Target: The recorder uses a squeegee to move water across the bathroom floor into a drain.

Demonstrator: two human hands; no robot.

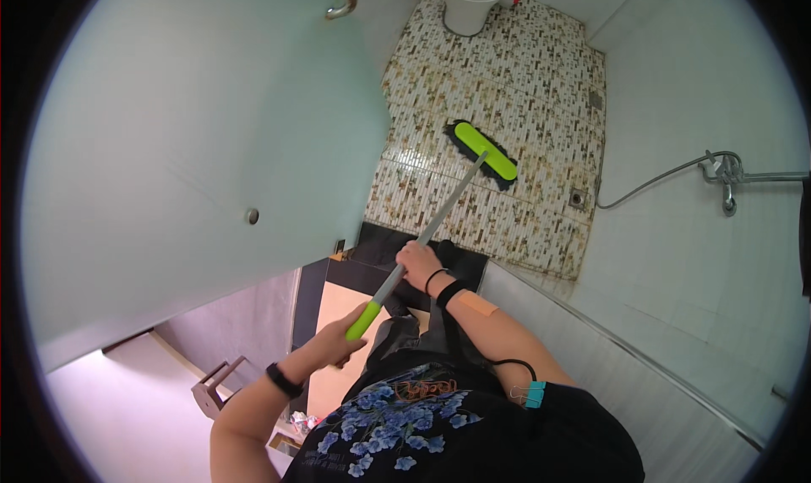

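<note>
A broom with a lime-green head (486,150) and dark bristles rests on the patterned tile floor (431,90). Its grey pole runs down towards me and ends in a green grip. My left hand (339,338) is closed around that green grip, near the pole's end. Further up the pole, my right hand (419,265) holds the grey part, above the dark threshold (380,245).
A white toilet (469,7) stands at the far end. A frosted glass door (209,134) is on the left, with a metal handle (345,4). On the right wall are a shower mixer and hose (725,169); a floor drain (577,198) lies near that wall.
</note>
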